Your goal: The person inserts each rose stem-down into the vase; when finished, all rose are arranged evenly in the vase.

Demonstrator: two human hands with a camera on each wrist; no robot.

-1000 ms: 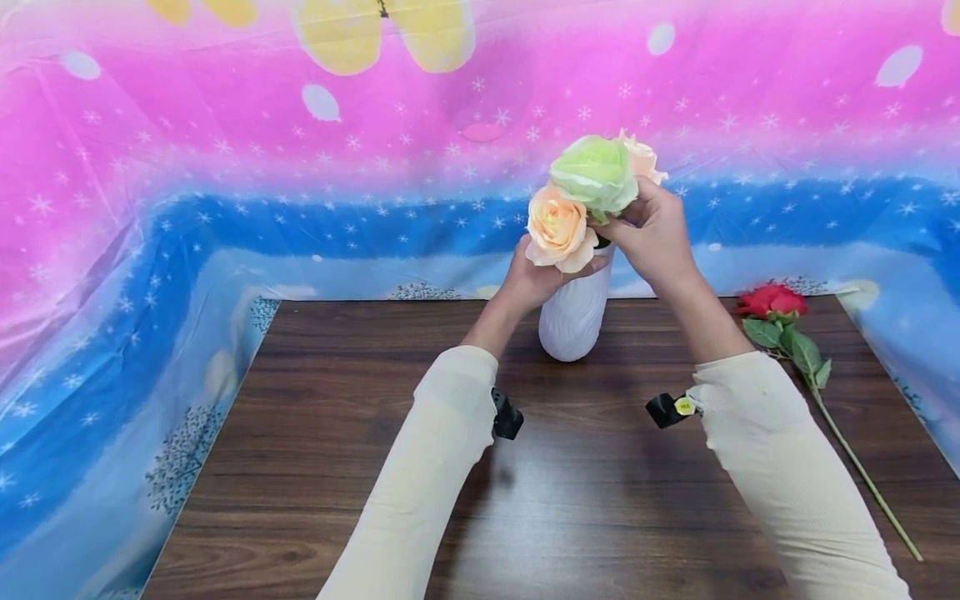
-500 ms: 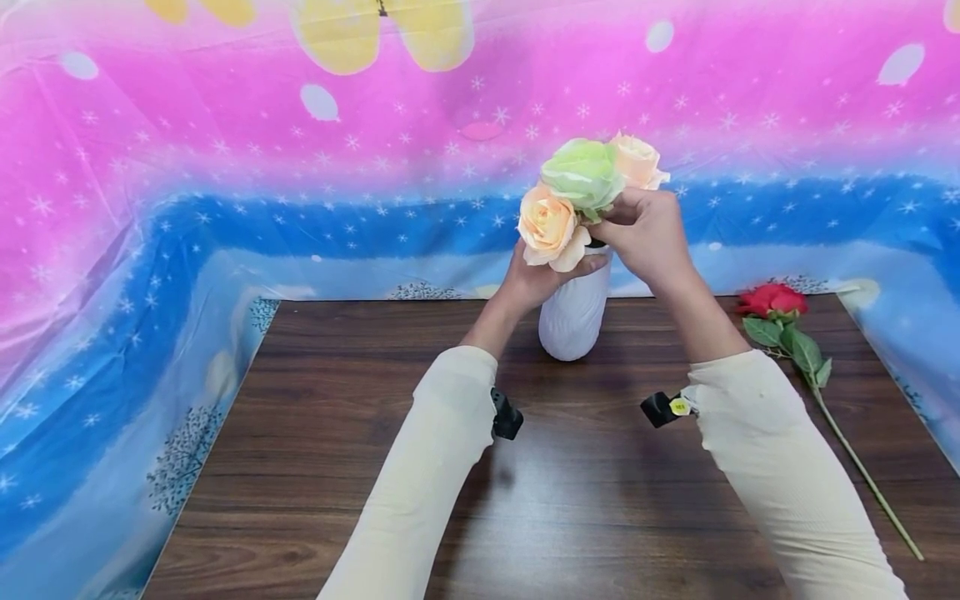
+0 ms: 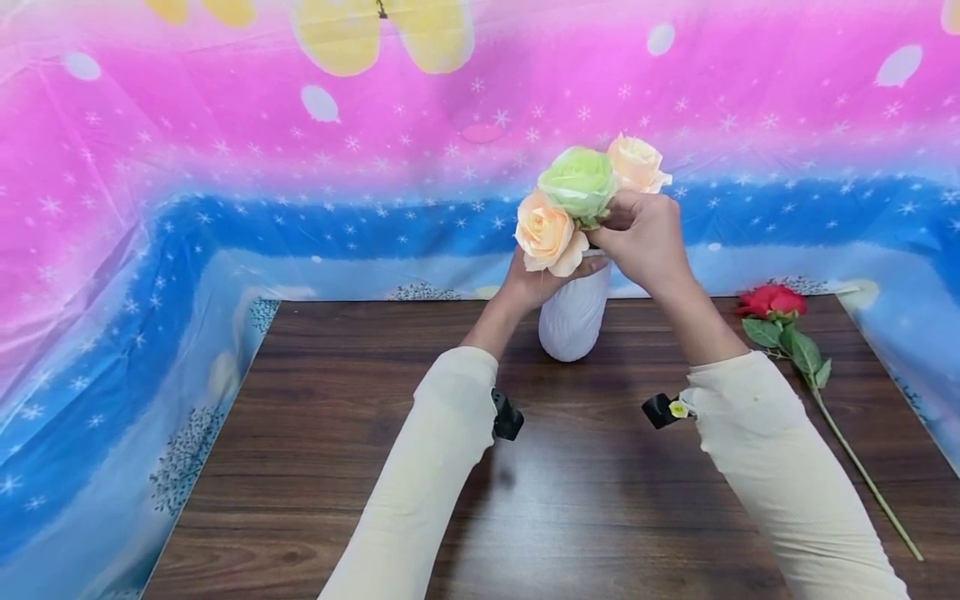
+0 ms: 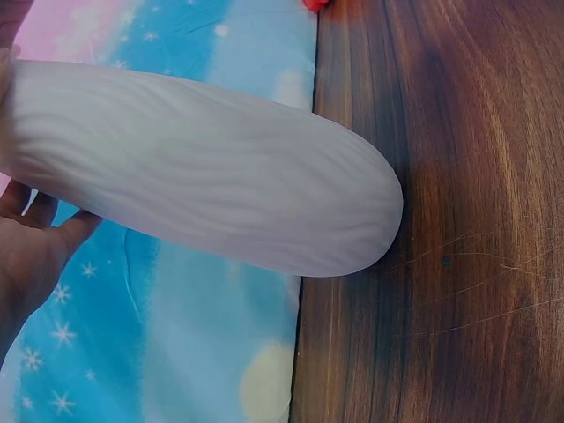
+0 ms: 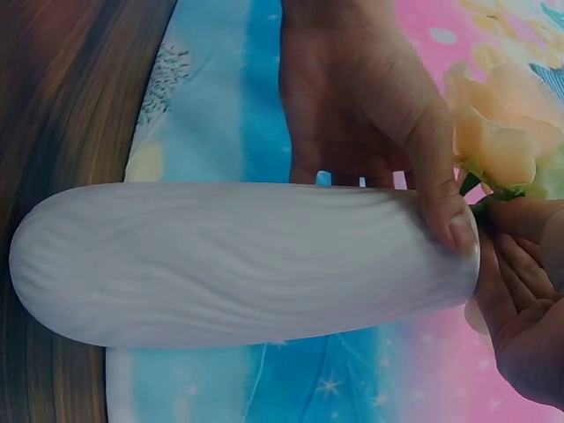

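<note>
A white vase [image 3: 573, 321] with wavy ridges stands on the dark wooden table. My left hand [image 3: 523, 282] grips it near the rim, thumb across the near side in the right wrist view. At the vase mouth my right hand [image 3: 647, 237] pinches the stem of a light green rose [image 3: 577, 182] just below the bloom. One peach rose [image 3: 543, 232] leans out at the front left, partly covering the left hand. Behind the right hand, a second peach rose [image 3: 637, 164] rises at the back right. The stems inside the vase are hidden.
A red rose [image 3: 772, 300] with green leaves lies on the right side of the table [image 3: 322, 467], its long stem pointing toward the near right. A pink and blue patterned cloth [image 3: 360, 175] hangs behind and along the sides.
The green rose and my right hand have shifted slightly left and down toward the vase, showing more of the back peach rose. My left hand stays on the vase.
</note>
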